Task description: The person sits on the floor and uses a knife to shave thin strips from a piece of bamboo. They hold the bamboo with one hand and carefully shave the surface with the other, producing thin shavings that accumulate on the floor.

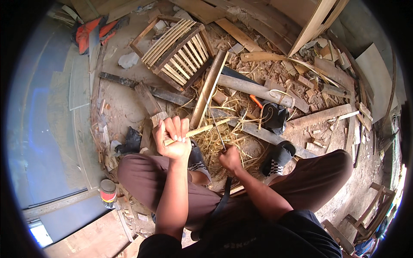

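Workshop floor clutter
A slatted wooden frame point(178, 51) is lying among offcuts; a small can point(108, 192) is standing near wood shavings point(215, 142).

Both bare forearms come up from the lower edge, above the bent knees of a seated person. The left hand point(173, 137) is raised highest, its wrist straight above a nearly upright forearm, its fingers curled tight into a fist with the knuckles facing up. The right hand point(230, 159) sits lower and just to the right, also clenched, its forearm slanting back toward the right knee.
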